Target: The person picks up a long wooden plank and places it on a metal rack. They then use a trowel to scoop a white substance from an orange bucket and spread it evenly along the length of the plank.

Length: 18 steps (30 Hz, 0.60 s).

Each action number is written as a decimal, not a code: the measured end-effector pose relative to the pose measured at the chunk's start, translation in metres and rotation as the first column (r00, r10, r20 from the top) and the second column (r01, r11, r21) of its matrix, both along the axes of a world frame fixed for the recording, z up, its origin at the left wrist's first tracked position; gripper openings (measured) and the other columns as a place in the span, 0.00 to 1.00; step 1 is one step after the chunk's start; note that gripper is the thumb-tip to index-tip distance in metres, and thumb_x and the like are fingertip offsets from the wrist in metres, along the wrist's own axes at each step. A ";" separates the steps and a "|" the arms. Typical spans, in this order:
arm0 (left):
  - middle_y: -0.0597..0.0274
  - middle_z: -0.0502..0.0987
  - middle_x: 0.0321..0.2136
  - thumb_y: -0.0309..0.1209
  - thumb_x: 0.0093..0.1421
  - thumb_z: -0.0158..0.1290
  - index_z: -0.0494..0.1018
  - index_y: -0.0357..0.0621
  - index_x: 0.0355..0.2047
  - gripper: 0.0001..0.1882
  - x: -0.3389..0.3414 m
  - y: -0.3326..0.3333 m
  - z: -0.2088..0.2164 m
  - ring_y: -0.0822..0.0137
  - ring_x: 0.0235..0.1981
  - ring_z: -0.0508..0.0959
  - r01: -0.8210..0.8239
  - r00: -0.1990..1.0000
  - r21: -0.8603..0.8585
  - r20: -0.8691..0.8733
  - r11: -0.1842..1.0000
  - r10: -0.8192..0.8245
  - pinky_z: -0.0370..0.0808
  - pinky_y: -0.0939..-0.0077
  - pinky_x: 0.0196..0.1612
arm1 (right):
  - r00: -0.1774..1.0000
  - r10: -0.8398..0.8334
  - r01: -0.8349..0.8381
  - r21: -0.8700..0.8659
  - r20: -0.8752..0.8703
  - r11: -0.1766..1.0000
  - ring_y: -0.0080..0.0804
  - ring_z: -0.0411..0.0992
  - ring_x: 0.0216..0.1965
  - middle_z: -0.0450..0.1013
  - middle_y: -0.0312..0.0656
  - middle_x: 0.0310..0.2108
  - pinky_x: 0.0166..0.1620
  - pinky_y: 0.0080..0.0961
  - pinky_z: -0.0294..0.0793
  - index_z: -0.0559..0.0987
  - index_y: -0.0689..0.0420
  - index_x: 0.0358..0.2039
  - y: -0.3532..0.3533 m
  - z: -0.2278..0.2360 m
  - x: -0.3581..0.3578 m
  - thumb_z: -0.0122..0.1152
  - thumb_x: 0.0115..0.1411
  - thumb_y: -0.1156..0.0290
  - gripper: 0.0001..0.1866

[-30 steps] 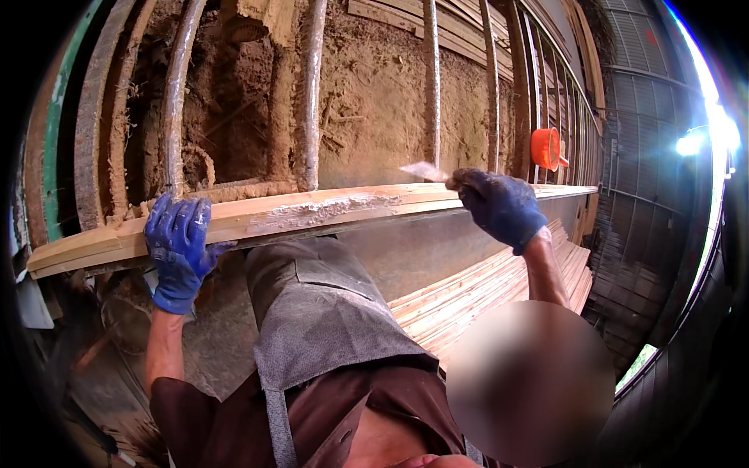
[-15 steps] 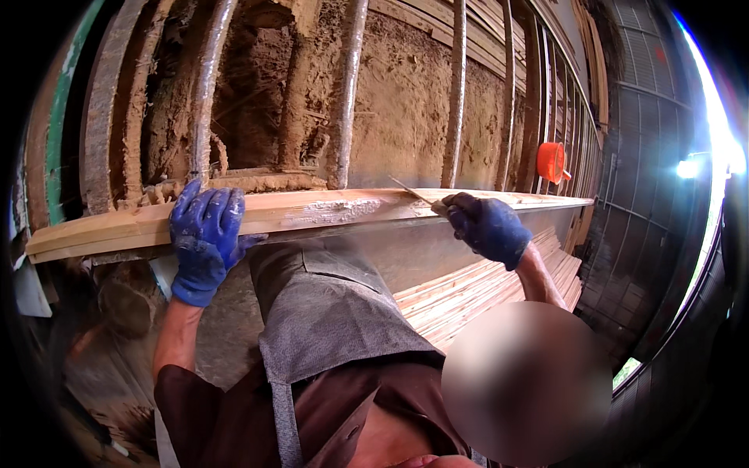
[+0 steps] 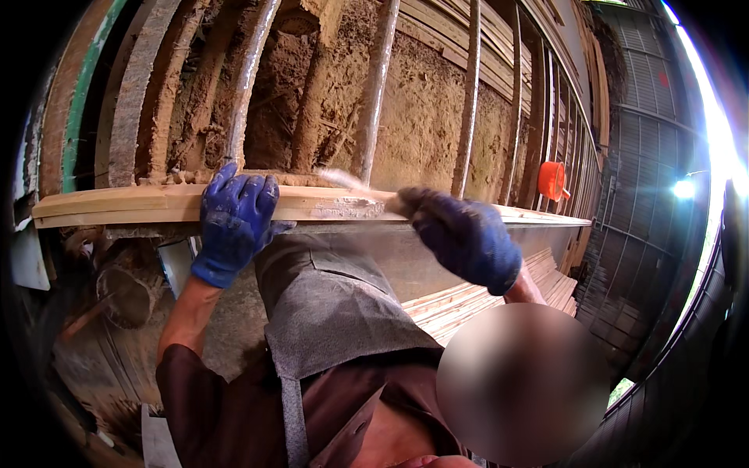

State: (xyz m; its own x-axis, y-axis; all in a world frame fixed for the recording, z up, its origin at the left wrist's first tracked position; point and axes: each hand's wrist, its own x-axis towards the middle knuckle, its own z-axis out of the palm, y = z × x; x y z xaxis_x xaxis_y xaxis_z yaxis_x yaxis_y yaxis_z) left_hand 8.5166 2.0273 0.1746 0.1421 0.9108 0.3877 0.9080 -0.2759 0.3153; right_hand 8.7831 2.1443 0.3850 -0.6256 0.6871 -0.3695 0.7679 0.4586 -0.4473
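A long pale wooden board [image 3: 148, 204] lies crosswise in front of me, with a patch of whitish filler [image 3: 347, 207] on its face. My left hand [image 3: 238, 218], in a blue glove, grips the board left of this patch, fingers over the far edge and thumb along the near side. My gloved right hand [image 3: 464, 238] is closed round the handle of a putty knife [image 3: 351, 182]. Its thin blade points left over the patch and is smeared by motion, so I cannot tell if it touches the wood.
Beyond the board, metal bars [image 3: 378, 93] span a bed of rough brown matter. An orange plastic container [image 3: 552, 180] hangs among the bars at the right. A stack of thin wooden strips [image 3: 437, 310] lies at the near right, and a round log-like piece [image 3: 126, 296] at the left.
My right hand has moved left along the board with the putty knife, its blade now over the filler patch. The whole view has shifted slightly; my left hand still grips the board.
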 end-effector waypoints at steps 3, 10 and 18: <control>0.57 0.75 0.39 0.55 0.53 0.61 0.76 0.41 0.50 0.33 -0.003 -0.001 -0.003 0.56 0.46 0.76 0.023 1.000 0.015 -0.010 1.000 -0.023 0.69 0.47 0.64 | 0.998 0.051 -0.056 0.216 0.026 0.975 0.50 0.82 0.33 0.82 0.48 0.35 0.35 0.41 0.81 0.80 0.53 0.53 0.000 0.001 0.015 0.62 0.65 0.66 0.16; 0.55 0.76 0.44 0.67 0.61 0.47 0.76 0.40 0.51 0.40 -0.004 0.001 -0.006 0.52 0.48 0.75 0.051 0.999 -0.083 -0.013 0.995 -0.052 0.69 0.45 0.60 | 0.987 0.111 -0.143 0.312 0.120 0.939 0.50 0.79 0.34 0.79 0.46 0.34 0.36 0.45 0.79 0.80 0.50 0.52 -0.012 0.002 0.023 0.63 0.64 0.66 0.15; 0.60 0.74 0.37 0.65 0.48 0.59 0.77 0.42 0.47 0.40 -0.001 0.004 -0.004 0.56 0.43 0.75 0.045 0.999 0.050 -0.005 0.998 -0.044 0.70 0.51 0.54 | 0.998 0.014 -0.031 0.301 0.058 0.953 0.51 0.79 0.39 0.79 0.46 0.40 0.40 0.47 0.79 0.78 0.48 0.56 -0.051 -0.048 0.069 0.64 0.63 0.67 0.20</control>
State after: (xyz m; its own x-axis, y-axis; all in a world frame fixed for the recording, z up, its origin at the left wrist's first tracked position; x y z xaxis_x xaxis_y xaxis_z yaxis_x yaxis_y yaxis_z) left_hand 8.5152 2.0310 0.1706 0.1837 0.8830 0.4320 0.8957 -0.3314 0.2965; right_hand 8.8524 2.0936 0.3366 -0.6269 0.7578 -0.1809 0.7751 0.5832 -0.2430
